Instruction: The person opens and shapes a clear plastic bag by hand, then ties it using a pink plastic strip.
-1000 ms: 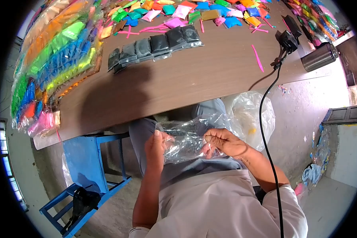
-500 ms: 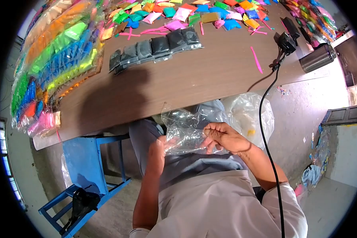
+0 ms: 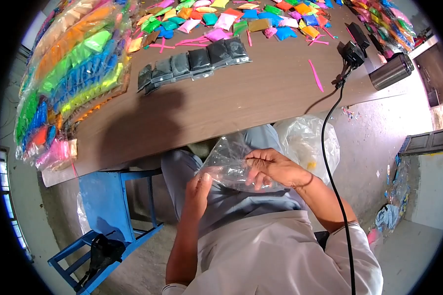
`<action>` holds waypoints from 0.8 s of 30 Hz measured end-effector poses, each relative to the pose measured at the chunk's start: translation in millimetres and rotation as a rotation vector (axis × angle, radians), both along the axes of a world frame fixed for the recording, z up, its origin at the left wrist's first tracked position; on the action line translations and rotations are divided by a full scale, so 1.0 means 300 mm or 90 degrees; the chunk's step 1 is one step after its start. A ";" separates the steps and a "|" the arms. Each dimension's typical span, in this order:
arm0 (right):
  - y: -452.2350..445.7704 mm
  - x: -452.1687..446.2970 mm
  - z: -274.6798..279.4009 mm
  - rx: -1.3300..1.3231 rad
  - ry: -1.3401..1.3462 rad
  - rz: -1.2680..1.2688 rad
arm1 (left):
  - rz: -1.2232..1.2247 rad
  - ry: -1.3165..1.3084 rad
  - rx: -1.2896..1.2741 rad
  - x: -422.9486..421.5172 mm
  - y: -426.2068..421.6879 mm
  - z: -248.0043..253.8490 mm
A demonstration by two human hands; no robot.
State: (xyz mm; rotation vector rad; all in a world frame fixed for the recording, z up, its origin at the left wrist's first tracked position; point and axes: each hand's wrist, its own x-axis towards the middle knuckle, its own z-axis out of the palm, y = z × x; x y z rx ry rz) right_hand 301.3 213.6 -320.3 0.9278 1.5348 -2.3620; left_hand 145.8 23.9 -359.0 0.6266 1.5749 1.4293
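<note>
A clear plastic bag (image 3: 229, 160) is stretched between my two hands above my lap, below the table's front edge. My left hand (image 3: 198, 191) grips its left side, with the thumb on top and the other fingers mostly hidden. With thumb and forefinger, my right hand (image 3: 275, 168) pinches the bag's upper right part; its other fingers curl behind the film. Nothing shows inside the bag. On the table, beyond my hands, lies a strip of black sachets (image 3: 199, 59).
Many colourful small packets (image 3: 226, 20) lie at the table's back. Large bags of coloured packets (image 3: 79, 69) fill its left end. A steel flask (image 3: 393, 72) and a black clamp with cable (image 3: 353, 54) are at right. A blue stool (image 3: 105, 196) stands left; another clear bag (image 3: 312, 140) lies right.
The clear bag has shifted and its upper part has folded into a peak. My right hand has moved slightly left, and my left thumb now lies over the film.
</note>
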 end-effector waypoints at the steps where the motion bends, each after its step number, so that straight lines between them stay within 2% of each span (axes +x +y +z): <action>1: 0.002 0.001 0.001 0.001 0.000 0.000 | 0.034 -0.001 0.001 0.007 0.009 0.009; 7: 0.037 0.035 0.008 0.014 0.103 0.068 | 0.147 -0.014 -0.069 -0.005 -0.013 -0.021; 8: 0.042 0.040 0.004 0.064 0.150 0.097 | 0.146 -0.013 -0.069 -0.005 -0.013 -0.027; 9: 0.048 0.042 0.006 0.114 0.197 0.126 | 0.174 -0.047 -0.037 -0.003 -0.013 -0.036; 13: 0.099 0.066 -0.057 0.113 0.166 0.205 | 0.277 -0.164 0.026 -0.004 0.003 -0.019; 14: 0.093 0.063 -0.050 0.113 0.166 0.206 | 0.277 -0.164 0.026 -0.003 0.003 -0.016; 16: 0.077 0.054 -0.031 -0.047 0.193 0.106 | 0.283 -0.183 0.040 -0.003 0.001 -0.012; 19: 0.091 0.061 -0.044 -0.086 0.168 0.052 | 0.241 -0.158 0.047 -0.032 -0.049 -0.091; 21: 0.083 0.052 -0.037 -0.111 0.189 0.030 | 0.249 -0.166 0.054 -0.026 -0.044 -0.091; 24: 0.069 0.049 -0.015 -0.101 0.130 0.035 | 0.268 -0.200 0.093 -0.015 -0.008 -0.057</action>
